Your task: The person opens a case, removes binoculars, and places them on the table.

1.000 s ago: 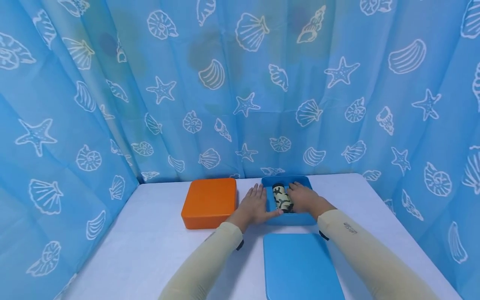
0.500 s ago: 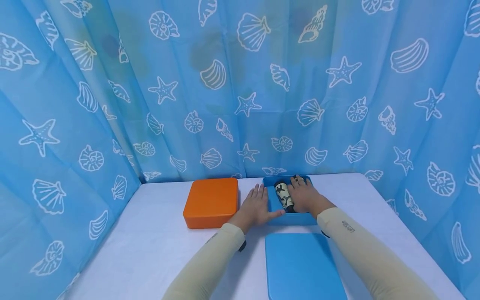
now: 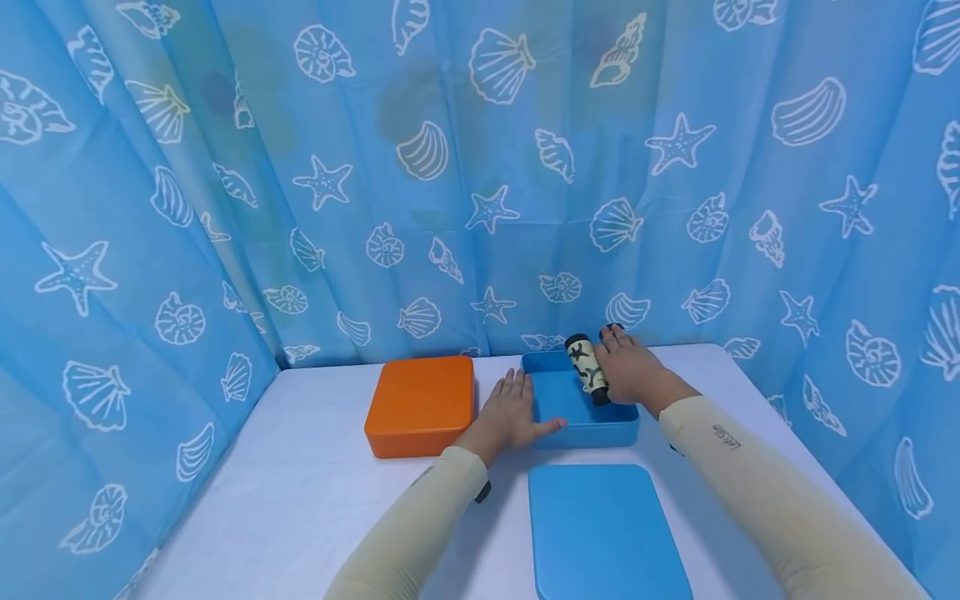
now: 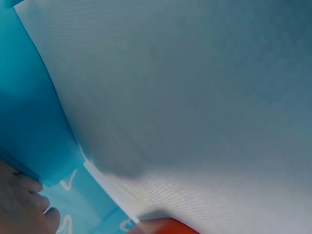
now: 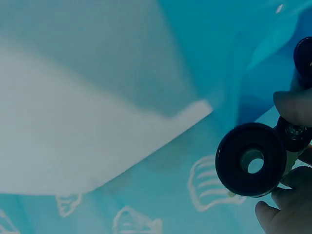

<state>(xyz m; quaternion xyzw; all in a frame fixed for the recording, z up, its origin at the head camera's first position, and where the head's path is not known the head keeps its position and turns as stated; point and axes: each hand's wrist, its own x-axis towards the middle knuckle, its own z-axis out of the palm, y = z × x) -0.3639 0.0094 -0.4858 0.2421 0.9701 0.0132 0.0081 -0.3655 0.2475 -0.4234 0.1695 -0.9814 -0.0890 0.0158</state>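
Camouflage-patterned binoculars (image 3: 587,371) with black ends are raised over the right part of an open blue box (image 3: 592,436). My right hand (image 3: 633,371) grips them from above, hiding much of the far barrel. The right wrist view shows a round black end of the binoculars (image 5: 227,158), with the thumb and fingers around the body. My left hand (image 3: 510,417) lies against the box's left side, fingers straight and thumb stretched along the near wall. In the left wrist view, those fingers (image 4: 29,204) rest at the box's edge.
A closed orange box (image 3: 422,400) stands left of my left hand. Nearer to me, a flat blue lid (image 3: 609,533) lies on the white tabletop (image 3: 300,500). A blue curtain (image 3: 465,275) with white shells hangs behind the table's far edge and along both sides.
My right hand has lifted the binoculars up from inside the blue box and shifted them slightly to the right. My left hand has stayed at the box's left side.
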